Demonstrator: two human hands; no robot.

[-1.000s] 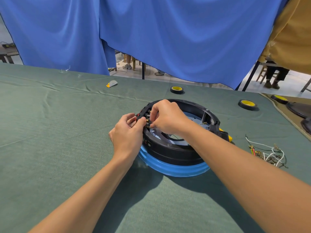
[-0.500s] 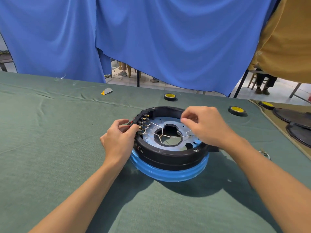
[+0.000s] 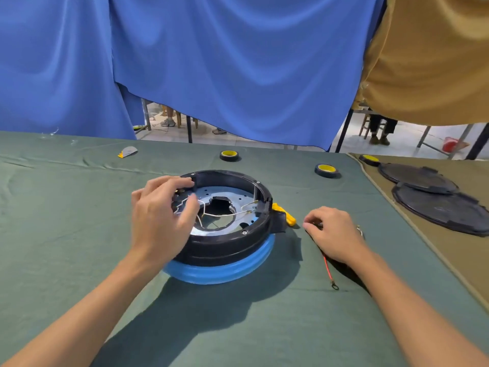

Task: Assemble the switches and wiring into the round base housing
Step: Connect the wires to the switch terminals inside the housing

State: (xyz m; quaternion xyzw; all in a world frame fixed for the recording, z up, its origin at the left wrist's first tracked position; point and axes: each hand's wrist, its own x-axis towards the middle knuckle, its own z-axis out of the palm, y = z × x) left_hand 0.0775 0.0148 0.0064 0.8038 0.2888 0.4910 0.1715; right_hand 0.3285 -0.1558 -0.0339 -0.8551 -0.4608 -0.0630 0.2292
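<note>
Red wire [image 3: 327, 266], upper end out of sight beneath right hand [image 3: 334, 234]

Open cloth [image 3: 66, 234] left of the housing [image 3: 230, 245] — red wire [image 3: 327, 266] lies across the right.

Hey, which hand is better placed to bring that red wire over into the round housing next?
Right, probably. The right hand sits over the upper end of the red wire on the cloth, right of the round housing. The left hand is across at the housing's left rim, over the white wires.
</note>
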